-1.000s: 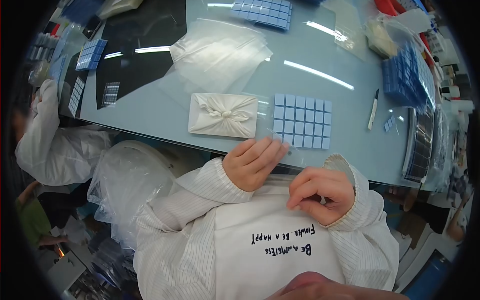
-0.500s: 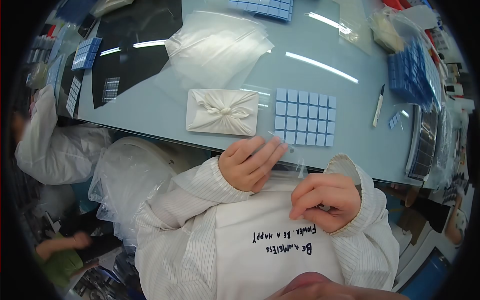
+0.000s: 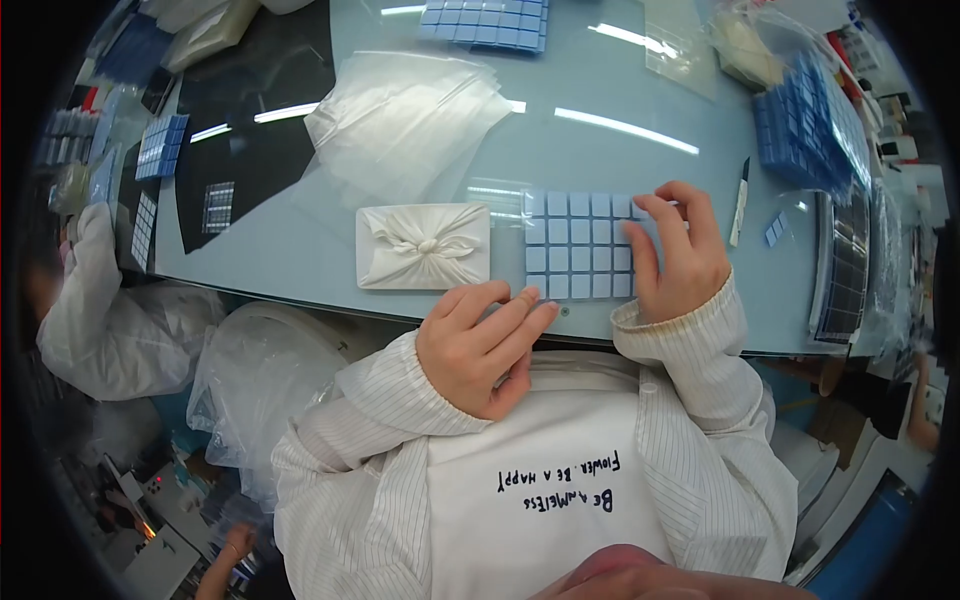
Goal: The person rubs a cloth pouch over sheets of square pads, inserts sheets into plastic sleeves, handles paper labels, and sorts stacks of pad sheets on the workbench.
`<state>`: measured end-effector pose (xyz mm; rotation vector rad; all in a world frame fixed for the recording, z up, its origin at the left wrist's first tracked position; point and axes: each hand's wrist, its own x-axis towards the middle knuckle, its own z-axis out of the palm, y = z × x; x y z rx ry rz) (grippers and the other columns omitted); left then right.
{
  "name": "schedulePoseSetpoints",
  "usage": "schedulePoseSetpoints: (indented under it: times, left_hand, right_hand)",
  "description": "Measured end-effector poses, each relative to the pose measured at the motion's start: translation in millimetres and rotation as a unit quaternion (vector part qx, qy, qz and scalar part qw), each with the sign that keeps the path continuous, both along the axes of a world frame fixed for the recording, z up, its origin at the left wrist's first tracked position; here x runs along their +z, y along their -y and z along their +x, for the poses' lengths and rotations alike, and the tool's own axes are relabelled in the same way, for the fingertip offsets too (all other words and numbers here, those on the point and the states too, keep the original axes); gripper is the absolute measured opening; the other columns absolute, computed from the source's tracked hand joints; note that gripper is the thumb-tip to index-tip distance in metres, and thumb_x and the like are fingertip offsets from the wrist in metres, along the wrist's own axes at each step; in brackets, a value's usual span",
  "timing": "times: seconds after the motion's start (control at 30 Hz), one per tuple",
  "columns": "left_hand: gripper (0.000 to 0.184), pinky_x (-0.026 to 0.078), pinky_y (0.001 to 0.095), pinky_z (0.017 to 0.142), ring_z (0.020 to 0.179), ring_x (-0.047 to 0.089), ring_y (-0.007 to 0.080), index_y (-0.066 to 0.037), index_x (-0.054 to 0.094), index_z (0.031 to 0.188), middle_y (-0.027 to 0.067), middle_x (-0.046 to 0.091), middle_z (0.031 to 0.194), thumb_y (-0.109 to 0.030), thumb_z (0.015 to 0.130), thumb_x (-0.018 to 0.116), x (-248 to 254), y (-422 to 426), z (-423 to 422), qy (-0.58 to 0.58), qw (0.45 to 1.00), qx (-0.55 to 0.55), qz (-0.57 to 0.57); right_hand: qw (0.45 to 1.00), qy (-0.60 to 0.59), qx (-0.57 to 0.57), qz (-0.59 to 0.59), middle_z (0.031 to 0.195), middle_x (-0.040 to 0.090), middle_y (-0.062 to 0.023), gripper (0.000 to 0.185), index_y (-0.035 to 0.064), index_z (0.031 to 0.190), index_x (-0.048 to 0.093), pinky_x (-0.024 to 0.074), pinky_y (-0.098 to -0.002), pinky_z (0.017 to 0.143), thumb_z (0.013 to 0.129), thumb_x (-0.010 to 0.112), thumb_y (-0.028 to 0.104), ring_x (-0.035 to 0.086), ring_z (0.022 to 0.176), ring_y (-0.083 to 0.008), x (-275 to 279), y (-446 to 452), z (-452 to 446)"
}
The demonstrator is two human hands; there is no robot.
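Observation:
A grid of pale blue square tiles (image 3: 570, 258) lies flat on the glass-topped table. My right hand (image 3: 684, 255) is over the grid's right edge, with the thumb and index fingertips a little apart on the tiles. My left hand (image 3: 485, 345) is by the grid's lower left corner, its fingers half bent and spread; nothing can be made out in it. Left of the grid is a flat white packet (image 3: 425, 247) wrapped in cloth with a knot on top.
Behind the packet lie clear plastic sheets (image 3: 405, 120). A craft knife (image 3: 740, 205) and a small blue tile piece (image 3: 776, 230) are to the right, near stacked blue tile sheets (image 3: 800, 130). Another blue grid (image 3: 490, 22) is at the back. A person in white (image 3: 110, 320) is at the left.
My right hand has moved up from in front of my chest to the grid's right edge, and its fingers have spread. My left hand stays near the grid's lower left corner. The view has shifted slightly.

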<state>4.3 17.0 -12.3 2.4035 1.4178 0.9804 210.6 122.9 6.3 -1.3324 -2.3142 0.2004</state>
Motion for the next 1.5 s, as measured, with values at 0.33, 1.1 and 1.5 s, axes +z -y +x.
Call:
schedulePoseSetpoints:
  times: [0.33,1.1,1.5]
  left_hand:
    - [0.032,0.046,0.0364,0.077,0.086,0.061,0.0274,-0.001,0.067,0.098,0.0087,0.067,0.092,0.0,0.066,0.062,38,-19,-21,0.029,0.995,-0.068,-0.071]
    - [0.018,0.048,0.039,0.078,0.083,0.062,0.0309,0.001,0.067,0.093,0.0143,0.067,0.085,0.001,0.075,0.064,87,-95,-47,-0.115,0.99,-0.075,-0.041]
    - [0.042,0.045,0.0378,0.099,0.12,0.052,0.0301,-0.015,0.063,0.122,0.0093,0.057,0.133,-0.016,0.081,0.072,14,-218,-99,-0.16,0.982,0.095,-0.006]
  right_hand:
    - [0.94,0.088,0.312,-0.103,0.147,0.038,-0.0207,0.073,0.0043,0.135,0.049,0.0353,-0.0494,0.107,0.07,0.075,0.025,0.036,0.137,-0.0359,0,32,19]
    - [0.942,0.095,-0.124,0.296,0.141,0.051,-0.0039,0.069,0.0174,0.136,0.053,0.0223,-0.0575,0.111,0.081,0.058,0.059,0.043,0.135,-0.0262,23,-132,170]
    - [0.96,-0.087,0.113,0.242,0.104,0.068,-0.0184,0.026,-0.0029,0.099,0.067,0.0503,-0.037,0.087,0.077,0.075,0.008,0.065,0.098,-0.0339,63,-58,98]
